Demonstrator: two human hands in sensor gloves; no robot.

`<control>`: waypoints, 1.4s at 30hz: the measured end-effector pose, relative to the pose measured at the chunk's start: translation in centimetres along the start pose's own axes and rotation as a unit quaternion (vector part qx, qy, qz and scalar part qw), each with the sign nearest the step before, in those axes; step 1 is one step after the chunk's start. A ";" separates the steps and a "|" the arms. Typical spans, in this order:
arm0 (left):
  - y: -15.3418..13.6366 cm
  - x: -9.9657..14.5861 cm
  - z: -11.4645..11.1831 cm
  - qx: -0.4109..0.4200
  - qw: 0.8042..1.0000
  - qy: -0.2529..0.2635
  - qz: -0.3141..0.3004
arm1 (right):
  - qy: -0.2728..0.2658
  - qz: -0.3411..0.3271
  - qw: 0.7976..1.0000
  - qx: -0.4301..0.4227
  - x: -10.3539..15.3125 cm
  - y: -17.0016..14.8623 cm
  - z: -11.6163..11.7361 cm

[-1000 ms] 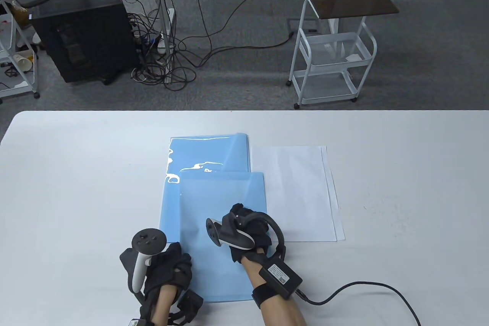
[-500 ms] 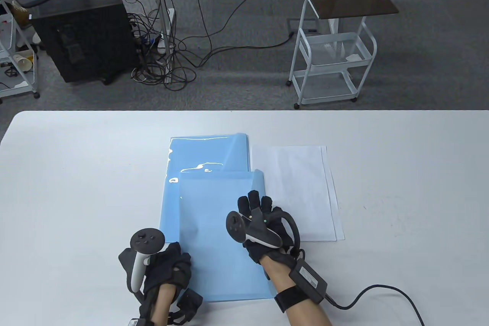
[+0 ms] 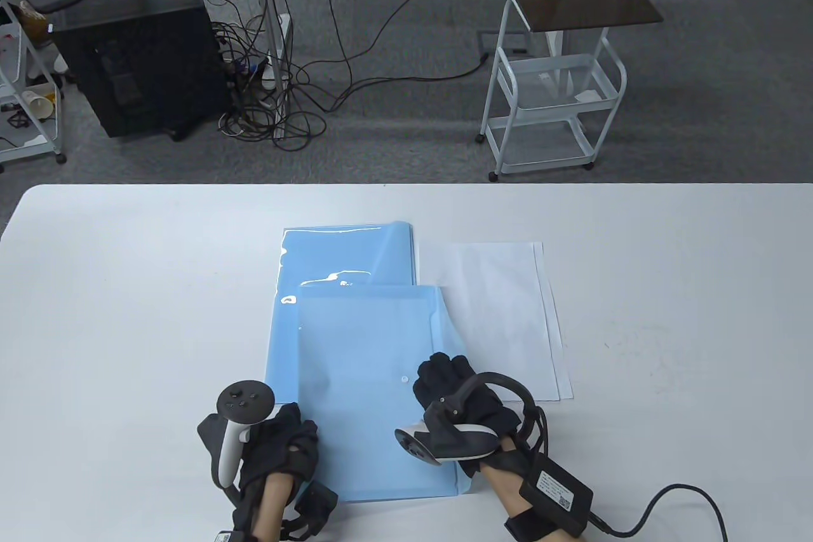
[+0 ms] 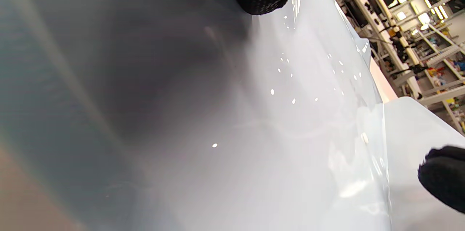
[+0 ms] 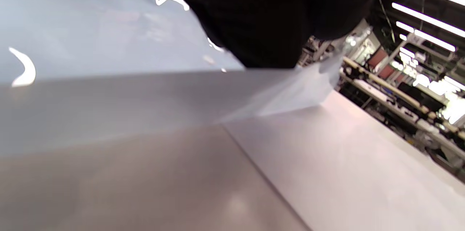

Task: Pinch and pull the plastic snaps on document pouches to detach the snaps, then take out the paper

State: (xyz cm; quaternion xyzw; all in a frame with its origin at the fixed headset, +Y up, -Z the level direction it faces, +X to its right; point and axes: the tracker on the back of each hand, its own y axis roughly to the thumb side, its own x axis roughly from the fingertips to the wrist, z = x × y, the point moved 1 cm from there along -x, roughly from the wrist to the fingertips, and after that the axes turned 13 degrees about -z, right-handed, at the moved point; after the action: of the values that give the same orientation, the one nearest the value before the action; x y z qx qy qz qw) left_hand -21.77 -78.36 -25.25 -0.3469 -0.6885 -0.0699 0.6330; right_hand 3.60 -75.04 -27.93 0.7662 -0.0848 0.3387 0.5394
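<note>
1. Your right hand (image 3: 467,405) has its fingers (image 3: 438,373) curled onto the flap (image 3: 454,338) at the right edge of the near blue pouch (image 3: 356,389); they appear to pinch that flap, which is folded out to the right. The right wrist view shows thin translucent plastic stretched from under the glove.
2. Your left hand (image 3: 279,447) rests on the near pouch's lower left edge with its fingers (image 3: 305,434) bent; the pictures do not show whether they pinch the plastic or only press it down.
3. A small round snap (image 3: 404,379) shows on the near pouch's face, just left of your right fingers.
4. The near pouch lies flat on the desk (image 3: 667,313), and a pale sheet shows through its front.
5. A second blue pouch (image 3: 346,253) lies farther from you than the near pouch, partly under the near pouch's far edge.
6. White paper (image 3: 502,319) lies on the desk just right of the near pouch; the folded-out flap overlaps its left edge.
7. A cable (image 3: 673,494) runs from your right wrist strap across the desk, right of the near pouch.
</note>
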 end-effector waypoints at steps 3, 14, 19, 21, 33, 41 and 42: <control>0.0 0.0 0.0 0.000 1.000 0.001 0.001 | -0.003 0.035 0.995 -0.090 0.7 -1.0 0.2; 0.0 0.1 0.0 0.001 1.000 0.003 0.002 | -0.073 0.145 0.908 -0.386 2.9 -3.5 1.4; -0.3 0.0 0.0 0.014 1.000 0.000 0.002 | -0.069 0.174 0.859 -0.476 3.3 -4.2 4.3; -0.5 0.0 0.1 0.045 0.999 -0.011 0.000 | -0.094 0.181 0.847 -0.491 3.7 -4.4 4.7; -1.1 0.4 0.2 0.256 0.963 -0.065 -0.048 | -0.107 0.198 0.878 -0.422 3.7 -4.1 5.7; -1.2 -0.1 -0.5 0.311 0.942 -0.104 -0.067 | -0.087 0.206 0.901 -0.373 2.7 -3.9 6.2; -1.2 -0.1 -0.5 0.309 0.943 -0.103 -0.067 | -0.088 0.205 0.898 -0.380 2.7 -3.9 6.3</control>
State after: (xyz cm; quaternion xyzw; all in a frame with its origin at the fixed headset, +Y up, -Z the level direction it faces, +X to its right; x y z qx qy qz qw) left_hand -21.99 -79.56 -24.81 -0.0923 -0.7596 0.1406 0.6283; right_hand 10.26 -78.35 -30.50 0.4957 -0.4090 0.3149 0.6984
